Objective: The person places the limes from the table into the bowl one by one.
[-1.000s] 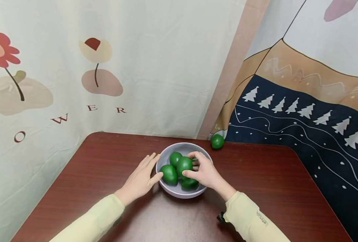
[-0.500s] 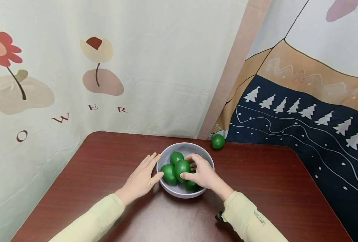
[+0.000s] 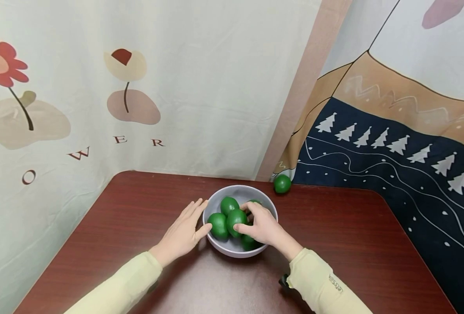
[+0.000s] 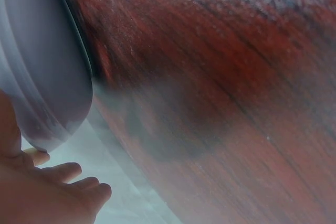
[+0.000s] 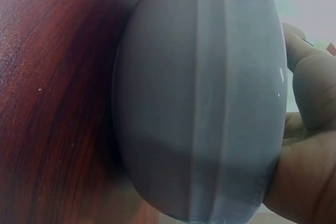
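A grey-lilac bowl on the table holds several green limes. My right hand reaches in over its right side, thumb and curled fingers around a lime that rests against the others. To its left lies another lime, with one more lime behind. A lime under my right hand is partly hidden. My left hand is spread with straight fingers at the bowl's left rim. In the right wrist view, the bowl wall hides the limes.
The bowl stands on a reddish-brown wooden table. A single lime sits at the table's back edge, right of the bowl. Behind hangs a printed curtain, with a dark blue section at the right.
My right hand has brought its lime slightly left and down onto the others in the bowl. Another lime now shows behind its fingers. My left hand has stayed at the rim.
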`<state>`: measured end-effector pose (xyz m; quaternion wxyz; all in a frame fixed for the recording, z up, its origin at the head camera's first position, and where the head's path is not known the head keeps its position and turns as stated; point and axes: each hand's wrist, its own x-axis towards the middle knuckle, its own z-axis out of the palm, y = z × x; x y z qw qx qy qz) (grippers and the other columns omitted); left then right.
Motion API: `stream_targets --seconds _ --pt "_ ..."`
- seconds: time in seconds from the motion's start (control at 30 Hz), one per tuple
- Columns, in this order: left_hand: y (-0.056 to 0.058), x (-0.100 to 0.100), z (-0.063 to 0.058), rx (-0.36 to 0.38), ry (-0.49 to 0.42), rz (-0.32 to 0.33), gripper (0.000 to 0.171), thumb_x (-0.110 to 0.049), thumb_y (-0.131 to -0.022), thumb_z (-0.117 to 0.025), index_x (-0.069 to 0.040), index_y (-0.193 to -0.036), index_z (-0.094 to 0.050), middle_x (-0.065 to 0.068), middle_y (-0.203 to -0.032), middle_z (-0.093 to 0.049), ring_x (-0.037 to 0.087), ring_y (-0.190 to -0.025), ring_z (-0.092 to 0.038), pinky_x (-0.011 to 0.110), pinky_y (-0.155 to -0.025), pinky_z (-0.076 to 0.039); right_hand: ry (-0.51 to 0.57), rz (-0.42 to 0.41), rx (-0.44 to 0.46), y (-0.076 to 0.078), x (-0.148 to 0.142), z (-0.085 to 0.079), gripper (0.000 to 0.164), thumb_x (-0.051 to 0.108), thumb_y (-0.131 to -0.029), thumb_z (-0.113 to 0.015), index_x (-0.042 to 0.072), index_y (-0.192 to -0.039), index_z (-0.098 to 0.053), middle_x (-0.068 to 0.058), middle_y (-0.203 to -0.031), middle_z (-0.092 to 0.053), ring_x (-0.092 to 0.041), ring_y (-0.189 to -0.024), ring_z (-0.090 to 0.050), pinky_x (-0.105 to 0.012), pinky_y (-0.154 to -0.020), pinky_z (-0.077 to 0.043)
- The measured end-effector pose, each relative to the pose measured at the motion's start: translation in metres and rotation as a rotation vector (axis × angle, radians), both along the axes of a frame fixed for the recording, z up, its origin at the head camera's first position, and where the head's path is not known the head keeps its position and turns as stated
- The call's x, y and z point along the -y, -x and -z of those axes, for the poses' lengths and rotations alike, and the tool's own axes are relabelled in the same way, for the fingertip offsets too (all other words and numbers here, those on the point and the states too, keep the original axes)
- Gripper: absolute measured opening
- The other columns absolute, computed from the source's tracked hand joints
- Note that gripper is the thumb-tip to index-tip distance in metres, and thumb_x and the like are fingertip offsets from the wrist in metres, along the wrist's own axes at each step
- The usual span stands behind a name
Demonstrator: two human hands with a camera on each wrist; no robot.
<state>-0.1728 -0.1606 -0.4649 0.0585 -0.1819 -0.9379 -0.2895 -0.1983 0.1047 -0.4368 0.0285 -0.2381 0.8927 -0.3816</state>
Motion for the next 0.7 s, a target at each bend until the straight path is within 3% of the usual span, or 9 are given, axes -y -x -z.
stream_targets --seconds 0.43,0.7 --pt "0.000 0.000 0.000 0.009 -0.002 -0.002 0.069 -0.036 -0.102 -0.064 -0.005 -0.159 -0.040 0.022 -0.163 -0.036 0.046 -0.153 -0.027 0.059 -0.121 -0.028 -0.039 -0.004 -0.057 -0.003 -0.005 -0.005 0.041 0.026 -0.087 -0.079 0.004 -0.119 -0.067 -0.008 -0.110 -0.065 -0.022 -0.091 -0.069 -0.033 -0.083 -0.056" --pt "0.000 0.000 0.001 0.010 -0.002 -0.003 0.069 -0.036 -0.102 -0.063 -0.005 -0.158 -0.040 0.023 -0.163 -0.036 0.046 -0.153 -0.027 0.059 -0.121 -0.028 0.043 0.005 -0.083 0.001 -0.014 -0.007 0.034 0.019 -0.089 -0.078 0.002 -0.117 -0.069 -0.011 -0.109 -0.066 -0.024 -0.094 -0.072 -0.038 -0.085 -0.058"
